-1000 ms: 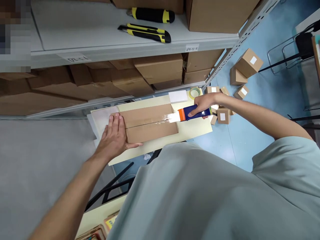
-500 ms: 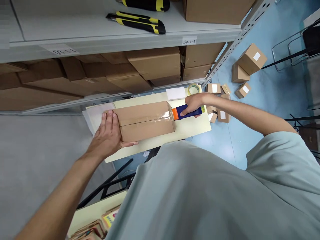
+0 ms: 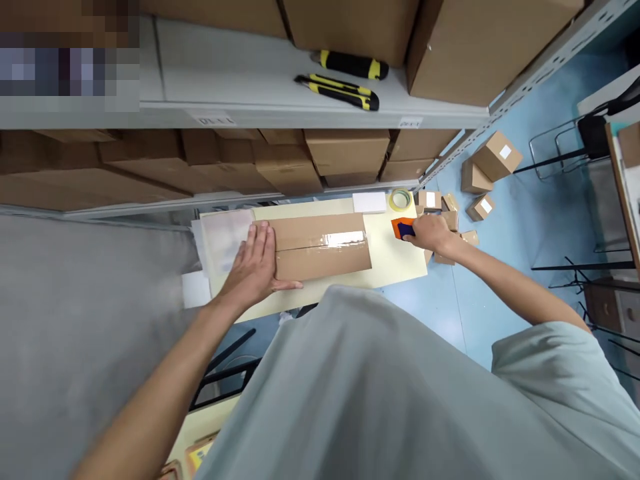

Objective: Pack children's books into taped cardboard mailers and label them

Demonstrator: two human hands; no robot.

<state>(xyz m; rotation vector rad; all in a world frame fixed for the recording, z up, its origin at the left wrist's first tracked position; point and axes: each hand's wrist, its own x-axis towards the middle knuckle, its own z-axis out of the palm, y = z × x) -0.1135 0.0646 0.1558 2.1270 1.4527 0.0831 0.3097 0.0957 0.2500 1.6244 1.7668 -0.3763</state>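
Note:
A long flat cardboard box lies on the pale yellow table, with shiny clear tape along its centre seam. My left hand rests flat on the box's left end, fingers stretched out. My right hand is closed round the blue and orange tape dispenser, held just off the box's right end over the table.
A tape roll and a white pad lie at the table's far edge. White sheets lie under the box's left end. Two yellow-black utility knives sit on the shelf above. Small cardboard boxes litter the blue floor at right.
My right hand has pulled the tape dispenser away from the box's right end toward the table's right edge. My left hand has stayed on the box. The camera view has shifted.

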